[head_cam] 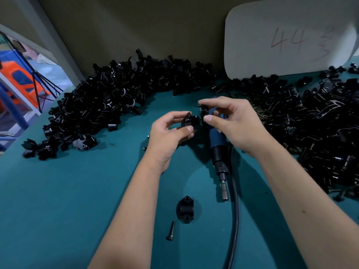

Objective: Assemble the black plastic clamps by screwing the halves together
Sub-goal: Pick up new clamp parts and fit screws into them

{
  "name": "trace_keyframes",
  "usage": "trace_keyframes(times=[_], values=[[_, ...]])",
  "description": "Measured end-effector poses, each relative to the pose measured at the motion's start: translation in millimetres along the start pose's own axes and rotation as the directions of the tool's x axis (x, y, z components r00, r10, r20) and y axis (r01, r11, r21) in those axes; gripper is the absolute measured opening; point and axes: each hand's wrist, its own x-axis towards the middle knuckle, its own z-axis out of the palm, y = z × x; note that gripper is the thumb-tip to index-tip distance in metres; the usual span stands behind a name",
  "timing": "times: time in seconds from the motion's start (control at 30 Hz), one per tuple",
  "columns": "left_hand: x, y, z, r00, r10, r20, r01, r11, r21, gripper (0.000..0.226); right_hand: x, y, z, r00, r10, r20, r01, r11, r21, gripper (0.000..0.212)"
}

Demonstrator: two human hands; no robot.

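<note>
- Teal work surface (77, 191) fills the view, set against a plain wall, with black plastic parts heaped along its far edge and right side.
- Above the middle of the surface, the left hand (169, 133) pinches a black clamp half (189, 121) between thumb and curled fingers.
- Just beside it, the right hand (233, 123) pinches a second small black part (204, 111) between thumb and forefinger; its exact shape is too dark to tell.
- The two parts sit close together, almost touching, held clear of the surface.
- The left part's long axis seems to run roughly left to right, its narrow end pointing toward the right hand's part.
- To do this step well, line up the mating faces and screw holes squarely before pressing together, likely keeping both grips steady near the joint.
- Below the hands, an electric screwdriver (218, 148) lies on the surface, tip pointing toward the person, its cable (235, 210) trailing alongside.
- Nearer the person, a loose clamp half (185, 209) lies with its two holes facing up, long axis running away from the person.
- A single screw (171, 231) lies just beside it, head nearest the person.
- One heap of parts (108, 98) sits far left, another heap (314, 121) right.
- A white board (287, 35) marked "44" leans against the wall.
</note>
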Motion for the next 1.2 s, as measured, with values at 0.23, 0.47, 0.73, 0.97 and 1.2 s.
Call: trace_keyframes(times=[0.23,0.47,0.73,0.97,1.2], values=[[-3,0,1,0.992,0.115,0.05,-0.118,0.992,0.054,0.046,0,-6,6,0.995,0.062,-0.076,-0.045,0.978,0.206,0.037],[-3,-1,7,0.986,0.143,0.091,-0.135,0.987,-0.083,0.039,-2,-17,7,0.957,0.28,-0.073,-0.209,0.844,0.494,0.016],[-5,2,12,0.996,0.074,0.053,-0.065,0.985,-0.161,0.027,-4,-23,12,0.96,0.276,-0.038,-0.238,0.883,0.404,0.047],[-8,5,13,0.989,0.046,0.14,-0.003,0.958,-0.288,0.025,-2,-24,13,0.975,0.213,0.055,-0.219,0.916,0.337,0.032],[-7,5,10,0.994,-0.002,0.113,0.037,0.953,-0.3,0.018,-2,-22,16,0.978,0.209,-0.026,-0.195,0.945,0.264,0.029]])
